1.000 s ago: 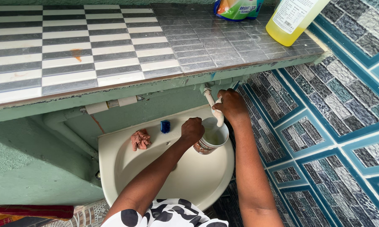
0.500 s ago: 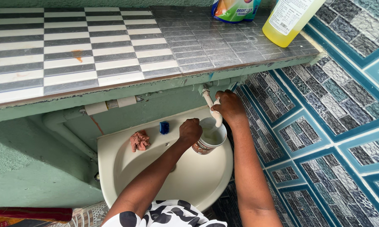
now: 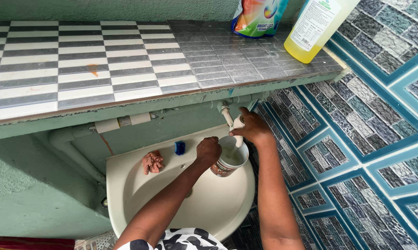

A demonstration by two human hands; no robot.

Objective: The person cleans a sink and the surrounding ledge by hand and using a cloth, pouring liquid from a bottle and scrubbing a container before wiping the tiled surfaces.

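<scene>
1. Here, your left hand [image 3: 208, 150] is clenched around the side of a white cup [image 3: 230, 156], holding it over the right rear part of the cream basin [image 3: 139, 194].
2. Your right hand [image 3: 251, 127] grasps the white tap [image 3: 233, 123] at the basin's back right corner, fingers wrapped round it, directly above the cup's mouth.
3. A pink rag [image 3: 152, 161] and a small blue brush [image 3: 180, 147] lie on the basin's back rim, left of the cup.
4. Above the basin, the tiled shelf [image 3: 125, 65] carries a yellow bottle [image 3: 311, 28] and a colourful pouch [image 3: 259, 17].
</scene>
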